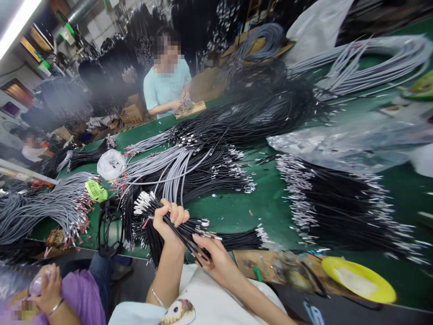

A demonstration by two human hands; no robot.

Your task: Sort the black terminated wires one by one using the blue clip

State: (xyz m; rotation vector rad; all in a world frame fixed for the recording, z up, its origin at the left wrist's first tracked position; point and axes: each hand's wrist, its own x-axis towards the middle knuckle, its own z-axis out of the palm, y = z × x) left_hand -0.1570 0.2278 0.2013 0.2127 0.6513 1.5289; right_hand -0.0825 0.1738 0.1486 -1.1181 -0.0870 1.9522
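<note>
A bundle of black cables [176, 231] with white ends is held in front of my body. My left hand [170, 219] wraps round it near the white-tipped ends, which point up and left. Lower on the same bundle, my right hand [214, 255] grips several black strands between thumb and fingers. Beyond my hands lies a pile of grey cables [172, 169] on top of more black cables [203, 183]. A smaller row of black cables [240, 239] lies just past my right hand.
The green table [267, 198] carries a wide stack of black cables [341, 203] at right, under a plastic bag [341, 142]. Near its front edge are a yellow plate [358, 280] and a wooden board [246, 262]. A green fan [96, 191] stands left. Co-workers sit across [168, 85] and beside me.
</note>
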